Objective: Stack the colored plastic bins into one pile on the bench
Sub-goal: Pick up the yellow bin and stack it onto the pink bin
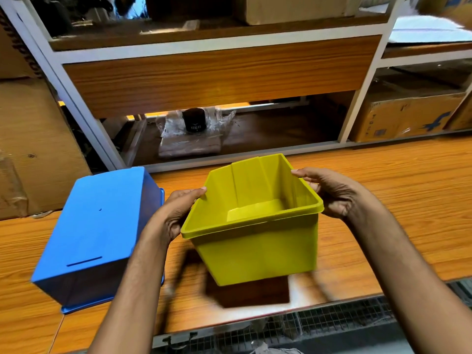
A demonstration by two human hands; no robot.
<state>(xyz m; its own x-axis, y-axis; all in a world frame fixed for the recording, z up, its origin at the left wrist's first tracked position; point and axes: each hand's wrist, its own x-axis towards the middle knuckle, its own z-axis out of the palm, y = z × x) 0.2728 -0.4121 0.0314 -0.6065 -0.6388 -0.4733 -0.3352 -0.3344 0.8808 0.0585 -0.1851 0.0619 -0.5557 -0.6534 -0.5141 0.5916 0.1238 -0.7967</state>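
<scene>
Left hand (176, 213) and right hand (332, 192) clasp a glossy, tapered yellow bin (258, 251) by its rim; blue bin (97, 221) upturned at nine o'clock

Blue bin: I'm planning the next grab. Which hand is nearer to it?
Left. The left hand grips the left rim of the yellow bin, just beside the upside-down blue bin; the right hand grips the opposite rim, with the yellow bin between it and the blue one.

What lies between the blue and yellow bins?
The head view shows the left hand there, holding the yellow bin by its rim; below it, bare bench.
</scene>
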